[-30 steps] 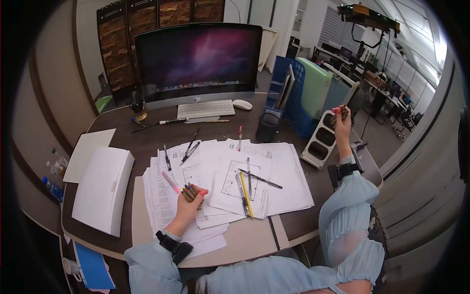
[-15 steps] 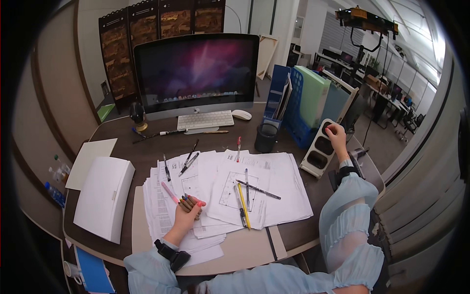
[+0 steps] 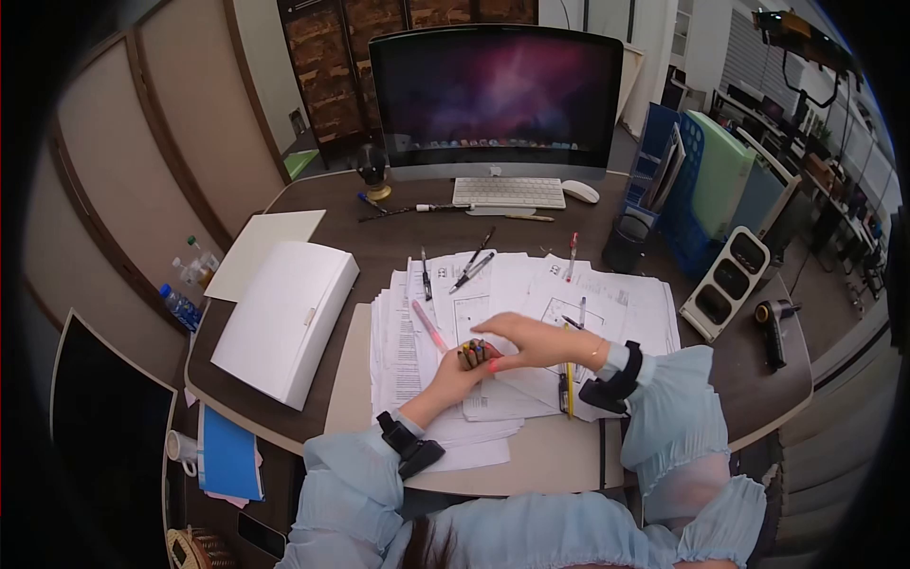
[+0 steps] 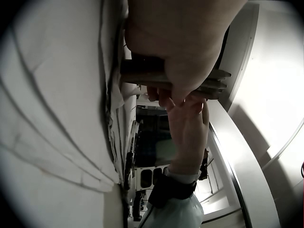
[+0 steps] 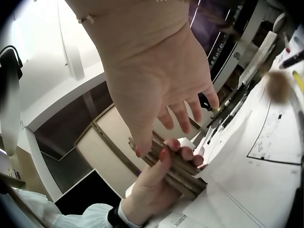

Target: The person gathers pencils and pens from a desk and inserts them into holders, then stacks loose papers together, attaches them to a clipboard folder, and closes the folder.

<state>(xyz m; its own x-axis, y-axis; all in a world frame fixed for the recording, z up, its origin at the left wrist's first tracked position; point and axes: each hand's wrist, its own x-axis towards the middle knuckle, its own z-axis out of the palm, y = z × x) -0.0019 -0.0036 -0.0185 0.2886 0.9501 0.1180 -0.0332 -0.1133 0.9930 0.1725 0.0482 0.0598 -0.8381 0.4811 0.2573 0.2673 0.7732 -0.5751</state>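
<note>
My left hand [image 3: 447,381] grips a bundle of brown wooden coloured pencils [image 3: 472,355] over the papers [image 3: 403,351], their coloured tips pointing up. In the right wrist view, the left thumb lies across the pencils [image 5: 183,175]. My right hand [image 3: 538,339] has come over the bundle, its thumb at the tip ends and its other fingers loosely extended past them. Off to the right stands a white holder with three dark compartments [image 3: 713,330], away from both hands.
Loose pens, a pink marker [image 3: 428,325] and a yellow pencil [image 3: 570,387] lie on the papers. Behind are a keyboard [image 3: 508,192], mouse [image 3: 580,192] and monitor [image 3: 493,104]. A white box [image 3: 275,327] sits left, a black mesh cup [image 3: 626,244] and blue file rack [image 3: 687,223] right.
My right hand held pencils above the white holder, then was at its top compartment without visible pencils. Now it has moved left to the left hand's bundle. The head view has shifted.
</note>
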